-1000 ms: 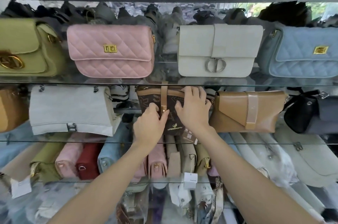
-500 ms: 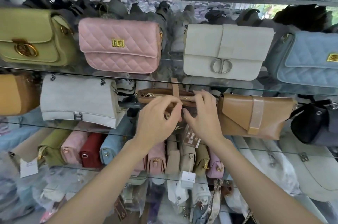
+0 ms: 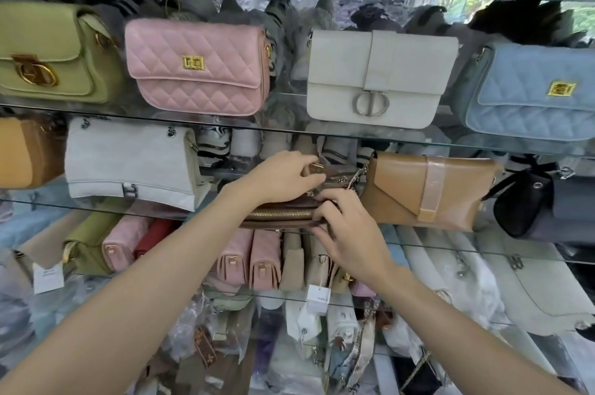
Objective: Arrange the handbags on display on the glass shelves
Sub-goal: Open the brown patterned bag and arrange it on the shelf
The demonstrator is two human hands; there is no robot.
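Head camera view shows both hands working on a dark brown handbag [image 3: 283,212] that lies tipped on the middle glass shelf [image 3: 128,206], its gold zipper turned up toward the viewer, between the grey-white handbag [image 3: 128,166] on the left and the tan envelope bag [image 3: 425,190] on the right. The left hand [image 3: 283,174] reaches over the bag with fingers curled around a small gold clasp at the far side; the right hand [image 3: 346,227] grips the near right edge of the bag, fingers curled over it. I judge that the bag could slide off the front edge of the glass, because it seems to hang partly over this edge and the glass is smooth. If the right hand pushes sideways, it may knock the tan envelope bag, which stands just beside it, almost touching. The strap, hidden behind the hands, could also catch on something. On the upper shelf stand, from left to right, an olive green bag [image 3: 48,53], a pink quilted bag [image 3: 196,66], a cream flap bag [image 3: 376,79] and a light blue quilted bag [image 3: 531,91], all upright and apart. The lower shelf holds many small bags packed tight side by side, pink, red, beige and green, some with a white price tag [image 3: 317,294]. Whether the brown bag holds anything inside, I cannot tell.
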